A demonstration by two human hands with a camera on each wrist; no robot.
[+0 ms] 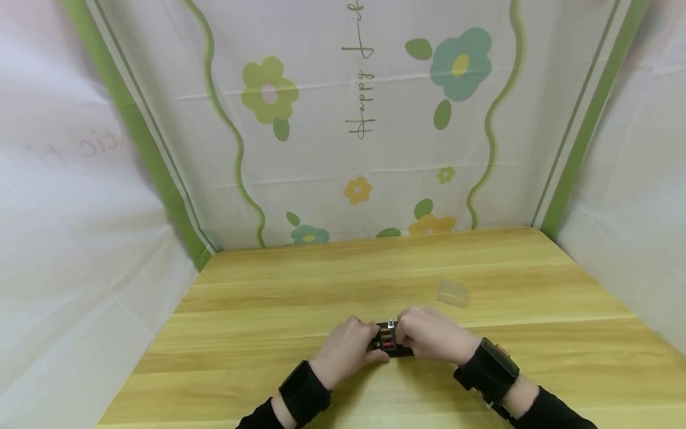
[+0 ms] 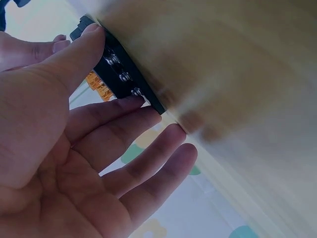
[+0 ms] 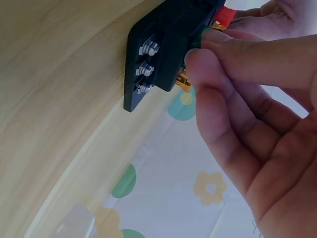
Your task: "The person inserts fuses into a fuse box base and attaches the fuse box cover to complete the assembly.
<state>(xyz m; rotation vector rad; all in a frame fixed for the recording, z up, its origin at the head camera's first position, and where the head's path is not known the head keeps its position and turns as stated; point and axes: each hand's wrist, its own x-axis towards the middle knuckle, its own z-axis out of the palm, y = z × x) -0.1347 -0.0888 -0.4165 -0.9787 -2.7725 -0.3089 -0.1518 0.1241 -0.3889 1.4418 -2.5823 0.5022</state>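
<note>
A small black terminal block (image 1: 387, 338) with metal screws and copper-coloured contacts lies on the table between the two hands. My left hand (image 1: 349, 351) grips it by its edges, thumb at one end and fingertips at the other. In the right wrist view, a small green piece (image 3: 193, 48) at the block's contacts is pinched between the thumb and index finger of my right hand (image 1: 435, 335); the fingertips hide most of it. A red piece (image 3: 224, 18) stands on the block beside it.
A clear plastic cover (image 1: 452, 293) lies on the wood-grain table (image 1: 321, 280) beyond the right hand. White cloth (image 1: 321, 149) printed with flowers hangs along the far edge, with plain white cloth (image 1: 91, 268) at the sides.
</note>
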